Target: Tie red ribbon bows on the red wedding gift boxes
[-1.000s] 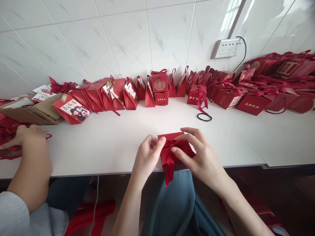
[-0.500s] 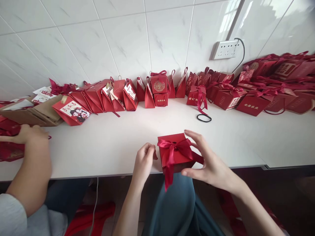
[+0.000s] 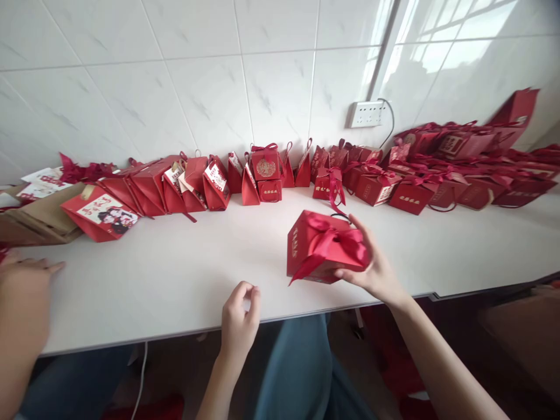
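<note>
So the red box (image 3: 306, 239) is out in front of the white socket (image 3: 367, 114), a little to its left, tilted; can't tell if it's touching the surface (image 3: 184, 280). The right hand (image 3: 385, 271) has it by one end, fingers spread wide round it, thumb on the near side. The left hand (image 3: 240, 318), further left of the socket, is loosely curled with nothing visible in it. My worry: with one hand on one end, the box could tip or twist loose, and the fingers might squash the bow (image 3: 336, 240). The black band (image 3: 340, 216), just behind the box, could snag. Swing carelessly and the packed boxes (image 3: 413, 195) right of the socket get knocked.
</note>
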`<act>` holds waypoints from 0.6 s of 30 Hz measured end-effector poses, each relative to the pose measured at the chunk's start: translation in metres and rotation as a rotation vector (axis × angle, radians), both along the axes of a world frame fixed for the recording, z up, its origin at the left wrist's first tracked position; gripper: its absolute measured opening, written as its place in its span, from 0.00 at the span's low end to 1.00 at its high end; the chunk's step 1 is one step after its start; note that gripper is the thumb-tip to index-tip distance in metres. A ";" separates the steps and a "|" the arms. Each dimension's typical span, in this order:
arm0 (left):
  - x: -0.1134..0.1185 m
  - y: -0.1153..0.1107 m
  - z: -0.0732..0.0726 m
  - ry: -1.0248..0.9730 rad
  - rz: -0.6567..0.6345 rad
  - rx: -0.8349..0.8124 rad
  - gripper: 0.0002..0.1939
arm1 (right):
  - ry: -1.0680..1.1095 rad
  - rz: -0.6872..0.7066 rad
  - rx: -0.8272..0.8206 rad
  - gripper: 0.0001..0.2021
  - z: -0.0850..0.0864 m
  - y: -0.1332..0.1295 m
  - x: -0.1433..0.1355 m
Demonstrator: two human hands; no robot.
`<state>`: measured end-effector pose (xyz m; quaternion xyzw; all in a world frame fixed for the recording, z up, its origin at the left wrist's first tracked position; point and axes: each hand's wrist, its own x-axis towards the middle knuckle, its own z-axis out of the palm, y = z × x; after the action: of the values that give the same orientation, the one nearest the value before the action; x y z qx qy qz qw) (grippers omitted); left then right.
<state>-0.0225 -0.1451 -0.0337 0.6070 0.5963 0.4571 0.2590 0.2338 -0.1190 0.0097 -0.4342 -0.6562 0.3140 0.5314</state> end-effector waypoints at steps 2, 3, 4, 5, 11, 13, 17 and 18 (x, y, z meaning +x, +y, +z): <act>0.004 0.002 0.008 -0.071 -0.019 -0.045 0.15 | 0.025 -0.107 0.070 0.48 0.006 -0.009 0.019; 0.009 0.003 0.014 -0.119 -0.037 -0.049 0.15 | 0.007 -0.148 0.100 0.48 0.009 -0.016 0.026; 0.015 0.004 0.021 -0.165 -0.060 -0.032 0.15 | -0.029 -0.181 0.128 0.48 0.012 -0.024 0.031; 0.022 0.005 0.029 -0.200 -0.096 0.001 0.14 | -0.071 -0.204 0.156 0.47 0.015 -0.032 0.035; 0.072 0.006 0.078 -0.229 -0.464 0.279 0.18 | -0.243 -0.128 0.286 0.46 0.018 -0.069 0.031; 0.083 0.003 0.086 -0.222 -0.468 0.297 0.11 | -0.261 -0.131 0.309 0.46 0.017 -0.075 0.030; 0.093 -0.013 0.091 -0.161 -0.410 0.552 0.03 | -0.250 -0.162 0.360 0.47 0.016 -0.080 0.032; 0.094 -0.019 0.092 -0.124 -0.427 0.656 0.05 | -0.258 -0.176 0.369 0.46 0.015 -0.082 0.032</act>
<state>0.0714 -0.1641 0.0581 0.7391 0.2623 0.5949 0.1763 0.2660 -0.2007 0.0250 -0.4216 -0.7245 0.0832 0.5389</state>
